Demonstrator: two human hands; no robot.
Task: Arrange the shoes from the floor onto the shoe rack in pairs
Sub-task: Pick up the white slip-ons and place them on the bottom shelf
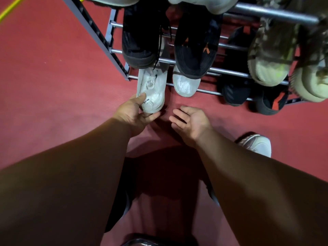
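Head view: the left hand [134,113] pinches the heel of a white shoe [153,86] just ahead, seemingly resting on the rack [96,35]. The right hand [190,121] lies open alongside. The shoe looks light and soft-sided; its firmer heel gives the surest hold.

A small white tag [147,100] is sticking out at the heel of the white sneaker [152,86], which is lying at the left end of the shoe rack's [229,72] lowest tier. The dark letters "ED" are showing on it beside some fine print too small to read. The left hand's [134,112] thumb is lying right against the tag, just before the letters.
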